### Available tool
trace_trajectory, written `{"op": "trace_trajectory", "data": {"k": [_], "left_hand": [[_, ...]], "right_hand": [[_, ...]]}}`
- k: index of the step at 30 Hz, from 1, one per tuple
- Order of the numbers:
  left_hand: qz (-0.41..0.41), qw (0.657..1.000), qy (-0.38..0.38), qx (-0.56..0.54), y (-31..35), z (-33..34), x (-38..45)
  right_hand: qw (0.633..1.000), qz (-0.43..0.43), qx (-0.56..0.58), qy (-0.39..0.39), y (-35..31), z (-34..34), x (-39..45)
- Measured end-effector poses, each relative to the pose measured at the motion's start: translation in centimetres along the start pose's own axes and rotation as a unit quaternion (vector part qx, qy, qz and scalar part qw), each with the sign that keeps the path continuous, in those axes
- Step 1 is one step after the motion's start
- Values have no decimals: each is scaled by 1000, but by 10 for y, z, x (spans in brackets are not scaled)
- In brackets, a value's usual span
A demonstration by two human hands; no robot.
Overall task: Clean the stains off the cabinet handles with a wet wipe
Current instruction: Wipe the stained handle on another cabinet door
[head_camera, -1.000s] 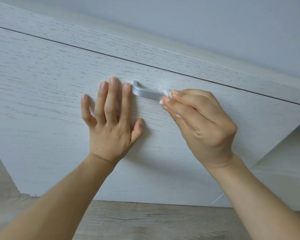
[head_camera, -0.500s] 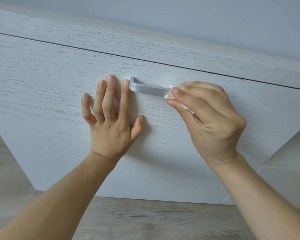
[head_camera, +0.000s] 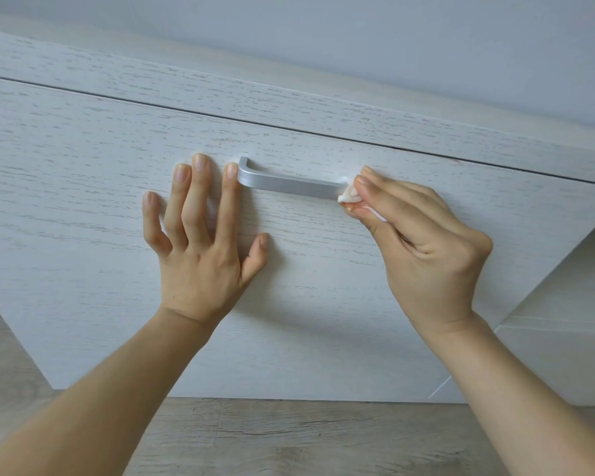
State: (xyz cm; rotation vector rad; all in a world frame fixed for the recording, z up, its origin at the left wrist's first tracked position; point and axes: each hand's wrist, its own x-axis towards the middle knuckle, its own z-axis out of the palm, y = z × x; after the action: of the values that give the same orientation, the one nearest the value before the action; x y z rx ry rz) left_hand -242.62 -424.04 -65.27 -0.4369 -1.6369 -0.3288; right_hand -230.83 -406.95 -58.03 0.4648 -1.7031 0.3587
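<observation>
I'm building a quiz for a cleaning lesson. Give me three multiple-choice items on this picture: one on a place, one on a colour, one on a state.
1. Where is the wet wipe?
A. at the handle's right end
B. at its left end
C. on the floor

2. What colour is the handle?
A. black
B. silver
C. brass

3. How is the left hand?
A. clenched in a fist
B. gripping the handle
C. flat on the cabinet front

Key: 1 A, the right hand pinches it there; 2 B, matt silver bar; 3 C, fingers spread straight.
</observation>
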Motion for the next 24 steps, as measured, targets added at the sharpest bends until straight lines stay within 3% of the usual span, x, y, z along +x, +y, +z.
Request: {"op": "trace_trajectory", "data": {"k": [4, 7, 9, 11, 13, 17, 20, 24], "left_hand": [[1, 1000, -1, 2, 0, 0, -1], [-2, 1000, -6, -2, 1, -1, 0], [-5, 1000, -8, -4, 1, -2, 0], [-10, 1000, -15, -7, 3, -4, 0], [-14, 999, -26, -12, 4, -6, 0], [-13, 998, -54, -14, 4, -13, -1], [-3, 997, -75, -11, 1, -22, -1], [178, 979, -104, -3, -8, -36, -15]], "right_hand": [[999, 34, 9, -2, 1, -4, -2], [991, 124, 45, 20, -10, 1, -5], [965, 235, 102, 49, -25, 5, -4], [917, 352, 171, 82, -43, 7, 2], [877, 421, 211, 97, -54, 7, 6], [860, 452, 225, 70, -64, -2, 10], [870, 435, 230, 39, -73, -14, 12], [890, 388, 239, 23, -80, -19, 22]]}}
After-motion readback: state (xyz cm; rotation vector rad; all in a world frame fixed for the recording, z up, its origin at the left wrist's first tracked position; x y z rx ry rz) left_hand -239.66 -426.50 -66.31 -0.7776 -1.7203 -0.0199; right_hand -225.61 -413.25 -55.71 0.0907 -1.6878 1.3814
